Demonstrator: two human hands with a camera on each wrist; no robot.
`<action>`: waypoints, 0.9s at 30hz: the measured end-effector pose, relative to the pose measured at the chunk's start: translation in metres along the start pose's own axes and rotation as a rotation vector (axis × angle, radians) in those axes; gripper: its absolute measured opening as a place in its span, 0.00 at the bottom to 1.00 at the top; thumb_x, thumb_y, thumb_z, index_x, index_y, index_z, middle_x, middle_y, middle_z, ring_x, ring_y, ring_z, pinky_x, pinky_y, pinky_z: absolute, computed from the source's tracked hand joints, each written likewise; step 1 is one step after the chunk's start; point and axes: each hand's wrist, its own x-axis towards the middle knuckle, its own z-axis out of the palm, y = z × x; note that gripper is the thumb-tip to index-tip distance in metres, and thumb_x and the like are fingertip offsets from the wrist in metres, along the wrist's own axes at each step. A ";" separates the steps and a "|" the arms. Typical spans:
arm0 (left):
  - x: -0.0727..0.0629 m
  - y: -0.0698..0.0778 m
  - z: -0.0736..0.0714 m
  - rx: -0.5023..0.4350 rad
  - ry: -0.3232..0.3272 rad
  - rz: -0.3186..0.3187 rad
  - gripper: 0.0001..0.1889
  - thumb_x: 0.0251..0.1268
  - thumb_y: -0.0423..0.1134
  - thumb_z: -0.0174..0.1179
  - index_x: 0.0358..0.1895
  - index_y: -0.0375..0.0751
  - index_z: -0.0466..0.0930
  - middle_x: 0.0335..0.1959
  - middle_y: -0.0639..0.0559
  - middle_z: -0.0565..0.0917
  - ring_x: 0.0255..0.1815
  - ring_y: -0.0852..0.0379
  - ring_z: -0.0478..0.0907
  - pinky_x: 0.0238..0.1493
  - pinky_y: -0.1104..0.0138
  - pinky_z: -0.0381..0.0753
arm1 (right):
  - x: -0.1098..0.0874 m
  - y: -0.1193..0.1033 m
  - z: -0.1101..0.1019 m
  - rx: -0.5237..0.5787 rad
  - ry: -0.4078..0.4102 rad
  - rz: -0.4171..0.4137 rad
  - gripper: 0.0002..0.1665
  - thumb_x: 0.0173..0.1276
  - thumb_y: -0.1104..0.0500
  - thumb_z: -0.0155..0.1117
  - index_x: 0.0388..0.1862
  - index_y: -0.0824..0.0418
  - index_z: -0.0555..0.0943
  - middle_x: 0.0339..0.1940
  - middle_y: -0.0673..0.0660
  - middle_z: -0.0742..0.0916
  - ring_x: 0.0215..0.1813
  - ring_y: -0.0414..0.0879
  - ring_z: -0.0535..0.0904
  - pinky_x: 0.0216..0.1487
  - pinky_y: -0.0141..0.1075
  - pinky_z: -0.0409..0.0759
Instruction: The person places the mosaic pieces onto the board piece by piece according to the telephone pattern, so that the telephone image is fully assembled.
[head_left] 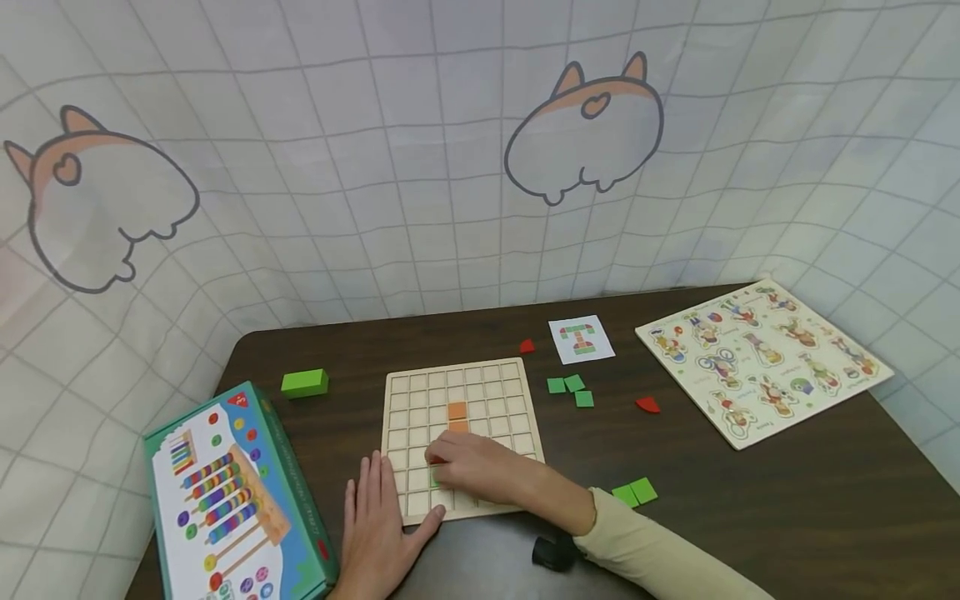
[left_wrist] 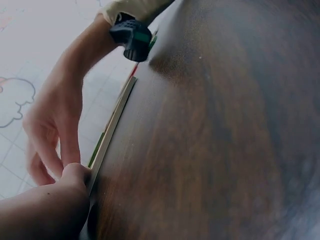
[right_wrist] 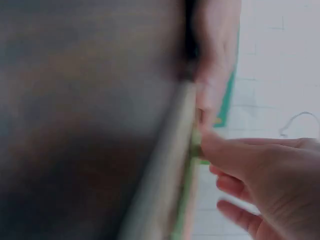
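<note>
A pale wooden grid board (head_left: 408, 400) lies on the table, with orange square tiles (head_left: 457, 411) in one column. My left hand (head_left: 377, 521) rests flat at its lower left corner, fingers straight along the left side and thumb at the near edge. My right hand (head_left: 480, 468) reaches over the board from the right, fingers curled down with the tips at the grid. A sliver of red piece (head_left: 437, 460) shows beneath its fingers, and a green tile (head_left: 434, 477) lies just below. In the right wrist view, the right thumb (right_wrist: 220, 147) is right at the board's surface.
Beyond the board lie a printed pattern card (head_left: 582, 339), green tiles (head_left: 583, 399) and red pieces (head_left: 648, 405). Lime tiles (head_left: 642, 491) sit near the right sleeve. A picture puzzle board (head_left: 765, 358) stands right; a toy box (head_left: 225, 492) and green block (head_left: 304, 383) are left.
</note>
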 end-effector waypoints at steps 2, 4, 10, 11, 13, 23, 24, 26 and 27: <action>0.001 0.000 0.000 -0.005 0.007 0.005 0.61 0.54 0.78 0.49 0.76 0.30 0.45 0.79 0.36 0.46 0.81 0.39 0.40 0.76 0.42 0.39 | -0.006 0.008 -0.006 0.028 0.030 0.024 0.08 0.69 0.51 0.62 0.42 0.49 0.86 0.57 0.50 0.82 0.58 0.43 0.76 0.59 0.33 0.77; 0.002 0.000 0.001 -0.012 0.012 0.007 0.61 0.54 0.78 0.49 0.76 0.30 0.46 0.79 0.35 0.47 0.80 0.38 0.41 0.76 0.42 0.40 | -0.019 0.020 -0.015 0.088 0.061 0.074 0.14 0.67 0.48 0.64 0.48 0.50 0.85 0.61 0.53 0.81 0.63 0.46 0.75 0.63 0.39 0.77; 0.001 0.000 0.000 -0.021 0.002 -0.006 0.61 0.54 0.78 0.50 0.76 0.30 0.46 0.79 0.36 0.47 0.81 0.39 0.40 0.76 0.42 0.40 | -0.091 0.066 -0.029 0.197 0.182 0.271 0.21 0.63 0.52 0.69 0.54 0.57 0.83 0.56 0.57 0.82 0.58 0.51 0.78 0.55 0.43 0.80; 0.001 -0.001 0.000 -0.018 0.007 -0.006 0.61 0.53 0.78 0.50 0.76 0.30 0.46 0.79 0.36 0.47 0.81 0.39 0.41 0.76 0.42 0.40 | -0.105 0.072 -0.028 0.188 0.186 0.304 0.21 0.63 0.53 0.69 0.53 0.58 0.84 0.56 0.58 0.83 0.57 0.51 0.78 0.54 0.43 0.80; 0.001 -0.002 -0.001 -0.014 0.015 -0.004 0.61 0.53 0.78 0.50 0.76 0.30 0.46 0.79 0.36 0.47 0.80 0.39 0.41 0.76 0.42 0.40 | -0.132 0.082 -0.024 0.170 0.188 0.364 0.20 0.61 0.54 0.70 0.52 0.58 0.85 0.54 0.58 0.83 0.56 0.52 0.78 0.52 0.44 0.81; 0.000 -0.001 -0.002 -0.020 -0.002 -0.020 0.62 0.52 0.78 0.52 0.76 0.31 0.46 0.79 0.36 0.46 0.80 0.39 0.40 0.76 0.42 0.39 | -0.204 0.109 -0.027 0.128 0.142 0.563 0.20 0.58 0.57 0.73 0.51 0.61 0.84 0.52 0.61 0.83 0.52 0.55 0.80 0.47 0.48 0.81; 0.000 -0.001 -0.002 -0.022 -0.003 -0.019 0.62 0.52 0.78 0.52 0.76 0.31 0.46 0.79 0.36 0.46 0.80 0.38 0.40 0.76 0.42 0.39 | -0.206 0.110 -0.029 0.127 0.125 0.592 0.21 0.58 0.57 0.72 0.51 0.62 0.84 0.52 0.62 0.83 0.52 0.55 0.80 0.47 0.48 0.81; 0.000 0.000 -0.002 -0.025 -0.005 -0.016 0.62 0.53 0.78 0.51 0.77 0.31 0.45 0.79 0.36 0.45 0.80 0.38 0.40 0.76 0.42 0.39 | -0.210 0.113 -0.033 0.127 0.093 0.653 0.22 0.58 0.56 0.73 0.51 0.62 0.84 0.52 0.62 0.83 0.51 0.56 0.80 0.47 0.49 0.82; 0.001 0.000 -0.002 -0.026 -0.004 -0.013 0.62 0.53 0.78 0.51 0.76 0.30 0.45 0.79 0.36 0.46 0.80 0.38 0.40 0.76 0.42 0.39 | -0.211 0.114 -0.035 0.135 0.081 0.675 0.23 0.57 0.55 0.73 0.51 0.62 0.84 0.51 0.62 0.83 0.51 0.57 0.80 0.48 0.50 0.81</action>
